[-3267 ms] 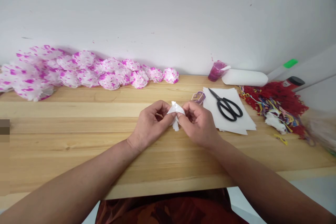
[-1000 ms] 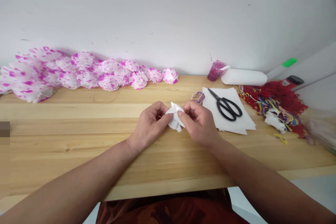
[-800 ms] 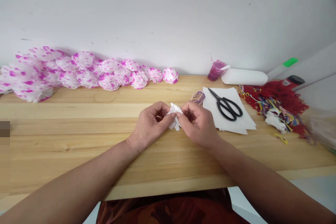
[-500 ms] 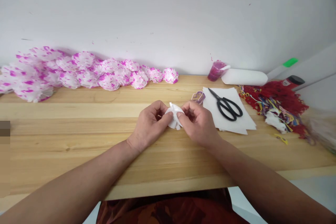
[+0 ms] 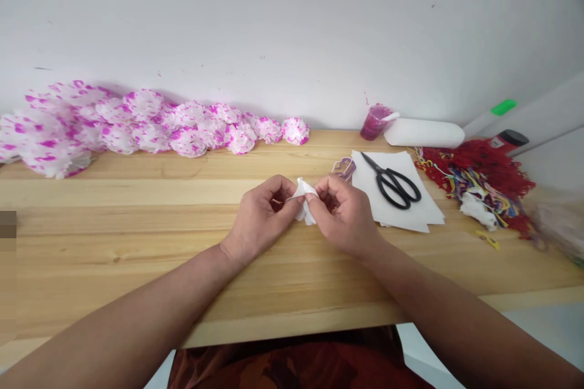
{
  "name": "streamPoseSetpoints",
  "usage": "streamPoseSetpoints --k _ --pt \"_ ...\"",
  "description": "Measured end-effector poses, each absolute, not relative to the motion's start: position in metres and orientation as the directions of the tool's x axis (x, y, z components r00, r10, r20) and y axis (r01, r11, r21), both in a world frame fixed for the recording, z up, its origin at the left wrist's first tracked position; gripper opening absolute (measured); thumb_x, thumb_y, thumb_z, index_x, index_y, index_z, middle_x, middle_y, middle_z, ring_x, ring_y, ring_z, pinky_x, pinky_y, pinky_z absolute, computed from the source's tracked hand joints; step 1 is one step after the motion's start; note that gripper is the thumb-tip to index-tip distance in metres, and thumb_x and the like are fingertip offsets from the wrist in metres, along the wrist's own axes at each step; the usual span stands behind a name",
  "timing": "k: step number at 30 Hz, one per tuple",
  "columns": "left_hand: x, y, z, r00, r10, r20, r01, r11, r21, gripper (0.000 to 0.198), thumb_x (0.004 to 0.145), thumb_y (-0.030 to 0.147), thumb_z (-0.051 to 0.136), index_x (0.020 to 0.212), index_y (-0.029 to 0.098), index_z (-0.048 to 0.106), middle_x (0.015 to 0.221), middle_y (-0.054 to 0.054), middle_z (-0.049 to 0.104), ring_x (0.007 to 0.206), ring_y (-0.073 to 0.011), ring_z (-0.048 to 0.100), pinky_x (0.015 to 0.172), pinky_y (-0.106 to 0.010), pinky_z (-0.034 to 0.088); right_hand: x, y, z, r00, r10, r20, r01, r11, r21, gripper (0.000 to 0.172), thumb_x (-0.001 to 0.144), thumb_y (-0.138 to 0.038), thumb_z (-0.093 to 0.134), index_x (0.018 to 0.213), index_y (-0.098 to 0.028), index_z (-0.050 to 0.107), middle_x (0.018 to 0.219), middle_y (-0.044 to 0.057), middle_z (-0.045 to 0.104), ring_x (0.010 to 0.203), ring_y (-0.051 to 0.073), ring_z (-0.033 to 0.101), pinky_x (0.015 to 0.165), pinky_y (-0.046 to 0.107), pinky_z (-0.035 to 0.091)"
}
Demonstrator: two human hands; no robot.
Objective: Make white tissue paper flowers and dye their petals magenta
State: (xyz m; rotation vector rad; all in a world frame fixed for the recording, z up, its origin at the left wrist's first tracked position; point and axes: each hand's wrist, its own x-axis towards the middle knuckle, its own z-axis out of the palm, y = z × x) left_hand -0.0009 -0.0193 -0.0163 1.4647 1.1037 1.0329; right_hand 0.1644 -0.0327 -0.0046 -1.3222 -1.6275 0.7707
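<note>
A small piece of white tissue paper [image 5: 306, 214], gathered and folded, is pinched between my two hands over the middle of the table. My left hand [image 5: 264, 213] grips its left side between thumb and fingers. From the other side my right hand [image 5: 344, 209] holds it the same way, the two thumbs nearly meeting on top. One pointed end of the paper sticks up between the hands and loose flaps hang below. My fingertips behind the paper are hidden. Just beyond my right hand lies a loop of purple and white yarn [image 5: 344, 168].
Black-handled scissors [image 5: 395, 185] rest on a stack of white paper sheets [image 5: 410, 216]. Behind stand a cup of magenta liquid [image 5: 375, 123] and a white roll [image 5: 424, 132]. Red and coloured yarn [image 5: 493, 173] heaps at the right. Pink-speckled paper flowers [image 5: 189, 127] line the wall.
The white paper is squeezed narrower between my fingers, and my thumbs have come closer together. Both hands stay in nearly the same place.
</note>
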Motion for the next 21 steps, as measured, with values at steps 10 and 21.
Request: streamPoseSetpoints --k 10,21 --pt "-0.0014 -0.0188 -0.0149 0.203 0.979 0.033 0.131 -0.060 0.990 0.015 0.083 0.028 0.065 0.077 0.020 0.054 0.070 0.002 0.061 0.061 -0.0118 0.056 0.054 -0.022 0.043 0.1643 -0.0327 -0.0039 -0.064 0.980 0.187 0.427 0.197 -0.883 0.014 0.085 -0.024 0.059 0.076 -0.021 0.049 0.064 -0.004 0.052 0.057 0.011 0.048 0.052 0.024 0.038" --pt "-0.0006 -0.0176 -0.0195 0.216 0.976 0.021 0.072 -0.038 0.997 0.017 0.084 0.032 0.065 0.080 0.019 0.055 0.073 0.002 0.061 0.061 -0.0111 0.056 0.055 -0.022 0.045 0.1658 -0.0308 -0.0067 -0.047 0.979 0.200 0.397 0.202 -0.895 0.018 0.086 -0.024 0.058 0.074 -0.022 0.046 0.062 -0.005 0.047 0.055 0.010 0.044 0.050 0.024 0.035"
